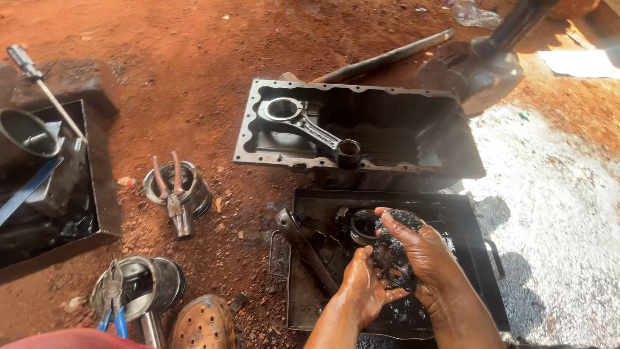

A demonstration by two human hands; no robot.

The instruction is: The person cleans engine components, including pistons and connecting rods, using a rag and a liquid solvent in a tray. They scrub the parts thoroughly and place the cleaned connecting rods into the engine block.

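At the far left, a dark metal box (97, 194) holding a cylinder sleeve (26, 132) and a screwdriver (45, 90) is seen on the red dirt ground (181, 58). Nearer the middle, red-handled pliers (173, 194) are laid across a metal ring (194, 187), and blue-handled pliers (113, 300) rest on a piston (152, 284). Further back, a connecting rod (310, 126) lies inside an oil pan (361, 129).

Over the shallow black tray (465, 213), a black, oily wad of scrubbing mesh (394, 249) is gripped between both hands. The left hand (365, 284) is cupped closed beneath it, and the right hand (423, 249) is curled over its top. Any part inside the wad cannot be made out. The scrubbing would probably be done best low over the tray, so that drips are caught, with a firm hold kept on the slippery wad.
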